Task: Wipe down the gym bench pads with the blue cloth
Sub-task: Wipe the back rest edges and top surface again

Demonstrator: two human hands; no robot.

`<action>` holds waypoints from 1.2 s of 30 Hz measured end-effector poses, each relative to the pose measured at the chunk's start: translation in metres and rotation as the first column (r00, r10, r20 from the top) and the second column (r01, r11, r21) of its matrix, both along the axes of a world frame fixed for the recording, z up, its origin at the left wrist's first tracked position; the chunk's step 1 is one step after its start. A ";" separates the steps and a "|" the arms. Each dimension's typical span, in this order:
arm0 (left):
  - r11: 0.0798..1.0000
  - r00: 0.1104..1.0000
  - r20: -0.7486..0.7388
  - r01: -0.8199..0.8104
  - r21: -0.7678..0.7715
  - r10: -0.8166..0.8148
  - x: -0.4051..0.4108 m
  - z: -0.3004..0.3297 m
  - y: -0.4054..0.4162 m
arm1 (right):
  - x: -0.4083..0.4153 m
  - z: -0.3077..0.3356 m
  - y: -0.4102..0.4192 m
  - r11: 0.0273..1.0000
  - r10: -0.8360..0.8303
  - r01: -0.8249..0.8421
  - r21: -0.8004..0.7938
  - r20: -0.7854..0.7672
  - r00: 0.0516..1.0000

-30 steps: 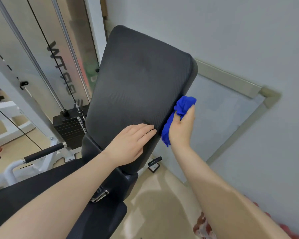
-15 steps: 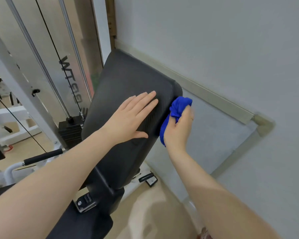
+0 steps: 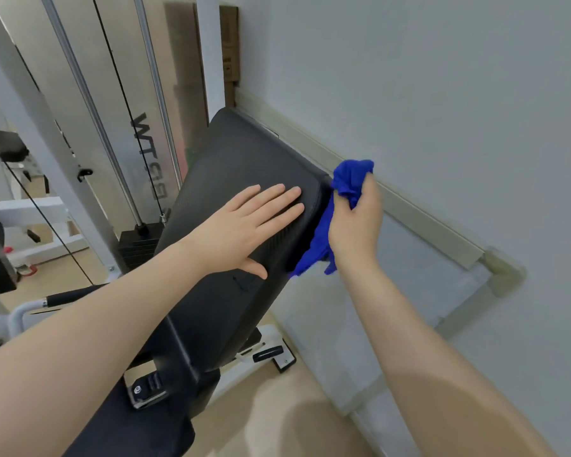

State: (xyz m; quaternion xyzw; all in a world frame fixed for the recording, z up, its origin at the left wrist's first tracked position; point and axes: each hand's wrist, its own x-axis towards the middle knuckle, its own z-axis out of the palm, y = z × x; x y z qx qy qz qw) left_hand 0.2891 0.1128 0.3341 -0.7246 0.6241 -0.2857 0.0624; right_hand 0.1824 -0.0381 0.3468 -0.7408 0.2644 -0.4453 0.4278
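Head view: left hand (image 3: 241,225), fingers spread flat, braces the backrest pad (image 3: 244,153) steady while right hand (image 3: 355,225) fingers bunch the blue cloth (image 3: 350,179) against its wall-side edge.

the right hand (image 3: 355,225) with the blue cloth (image 3: 323,225) fills a narrow gap between the back pad (image 3: 244,166) edge and the grey wall (image 3: 442,94); the wall and its beige rail (image 3: 409,209) close off everything from 12 to 4 o'clock. the left hand (image 3: 244,225) lies flat on the pad face, covering its upper right part. at 9 to 11 o'clock, cables (image 3: 126,100), guide rods (image 3: 89,94) and the weight stack (image 3: 139,245) stand just beside the pad. open floor (image 3: 271,420) shows at 6 o'clock, below the pad.
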 end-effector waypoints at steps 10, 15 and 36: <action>0.999 1.000 -0.003 -0.009 0.031 0.009 -0.003 0.001 -0.001 | -0.031 -0.005 -0.006 0.977 0.028 -0.073 -0.201 -0.218 0.976; 0.999 0.999 -0.029 0.042 0.032 -0.042 0.001 0.005 -0.004 | 0.025 0.062 -0.026 0.879 0.116 -0.321 -0.352 -0.496 0.861; 0.922 0.729 -0.678 -0.324 -0.213 0.099 0.028 0.058 -0.015 | 0.036 0.068 -0.038 0.889 0.110 -0.356 -0.287 -0.622 0.776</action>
